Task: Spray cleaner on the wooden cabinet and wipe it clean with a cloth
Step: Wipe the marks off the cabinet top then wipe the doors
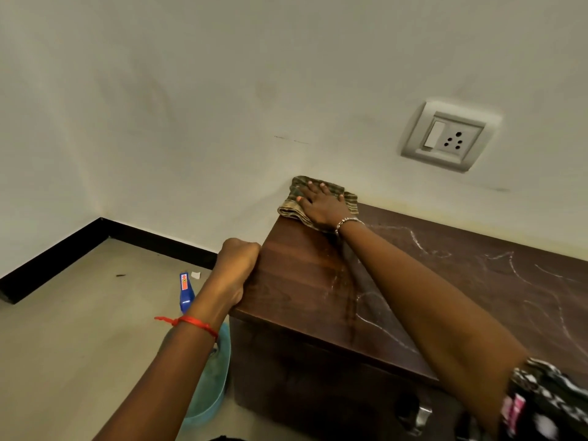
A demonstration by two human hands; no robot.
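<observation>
Right hand [321,205]: fingers straight and spread, pressed flat on the cloth [288,211]
Cloth: striped, bunched, at far left corner of wooden cabinet [302,281] top, touching the wall
Left hand [237,268]: fingers curled over the top's left edge, gripping it
Spray bottle [185,292]: blue, on floor left of cabinet, untouched

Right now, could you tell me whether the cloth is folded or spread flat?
Folded: the cloth shows stacked layers at its edge under the right hand.
</observation>
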